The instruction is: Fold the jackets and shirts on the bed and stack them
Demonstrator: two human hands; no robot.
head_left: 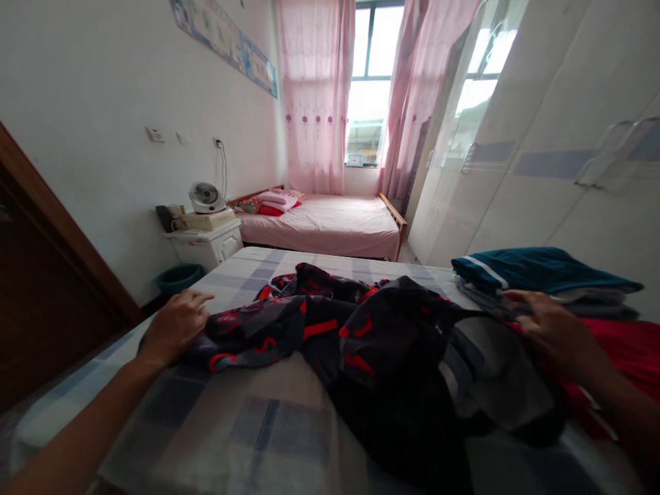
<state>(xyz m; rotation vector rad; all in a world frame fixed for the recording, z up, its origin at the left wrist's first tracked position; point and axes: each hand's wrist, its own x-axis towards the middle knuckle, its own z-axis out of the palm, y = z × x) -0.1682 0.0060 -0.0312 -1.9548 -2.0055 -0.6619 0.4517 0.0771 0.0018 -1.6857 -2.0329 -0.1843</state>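
Resting my left hand (pixel 181 323) at one end of dark red-patterned garment (pixel 384 333), my right hand (pixel 559 337) beside folded teal cloth (pixel 557 269); cannot tell whether either is clamped

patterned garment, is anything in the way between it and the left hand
Nothing visible. The left hand is right at the sleeve end of the patterned garment, though contact is hard to tell. The teal garment lies off by the right hand.

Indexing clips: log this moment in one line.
left hand: at crumpled black and red printed garment; right hand: beside folded teal cloth; surface: pale checked bed
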